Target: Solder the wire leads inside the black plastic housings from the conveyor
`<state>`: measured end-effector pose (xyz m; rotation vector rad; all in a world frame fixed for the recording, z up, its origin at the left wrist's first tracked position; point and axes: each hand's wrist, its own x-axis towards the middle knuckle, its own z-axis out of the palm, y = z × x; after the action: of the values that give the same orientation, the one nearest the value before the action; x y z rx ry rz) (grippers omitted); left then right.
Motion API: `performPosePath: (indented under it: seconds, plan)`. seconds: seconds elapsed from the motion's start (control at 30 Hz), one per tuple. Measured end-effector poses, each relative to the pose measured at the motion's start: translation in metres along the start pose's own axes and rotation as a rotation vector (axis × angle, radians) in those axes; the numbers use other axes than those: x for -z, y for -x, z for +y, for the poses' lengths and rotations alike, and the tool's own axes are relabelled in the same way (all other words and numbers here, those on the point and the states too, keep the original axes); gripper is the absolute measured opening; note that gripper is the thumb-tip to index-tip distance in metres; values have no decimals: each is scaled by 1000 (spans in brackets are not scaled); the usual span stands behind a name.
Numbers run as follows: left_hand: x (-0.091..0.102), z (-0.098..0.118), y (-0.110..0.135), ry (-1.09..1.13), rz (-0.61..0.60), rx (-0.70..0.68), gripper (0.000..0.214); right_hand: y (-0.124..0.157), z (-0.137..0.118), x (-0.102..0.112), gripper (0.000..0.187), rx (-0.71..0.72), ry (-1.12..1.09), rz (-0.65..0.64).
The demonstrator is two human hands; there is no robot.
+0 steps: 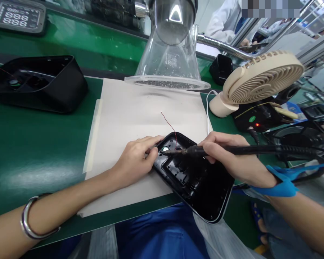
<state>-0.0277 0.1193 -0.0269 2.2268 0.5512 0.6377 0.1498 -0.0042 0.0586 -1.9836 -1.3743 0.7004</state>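
A black plastic housing (197, 183) lies open side up on a white mat (129, 118), overhanging the table's near edge. My right hand (229, 154) is closed round a black soldering iron (248, 150), whose tip reaches a small round part (165, 148) in the housing's top corner. My left hand (137, 156) pinches at that same corner, fingers pressed together on something too small to make out. A thin red wire (170, 126) rises from the housing. A blue strap (283, 181) circles my right wrist.
A clear fume hood (169, 54) stands behind the mat. A beige fan (259, 81) sits right, with a soldering station (256, 120) behind it. Another black housing (43, 82) lies on the green bench at left. A person in white stands at the back.
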Motion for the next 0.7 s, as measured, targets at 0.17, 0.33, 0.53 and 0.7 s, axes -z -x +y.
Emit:
performPosePath:
  seconds: [0.17,0.33,0.53,0.7]
  plan:
    - [2,0,-2,16,-18,65,35,6,10,5,20,77,-379,154]
    - [5,3,-4,58,-35,140,36,20,20,17,23,109,-561,407]
    - [12,4,-10,102,-137,201,36,27,31,15,16,98,-573,454]
    - [28,-4,-28,184,-375,250,34,28,32,14,15,146,-614,500]
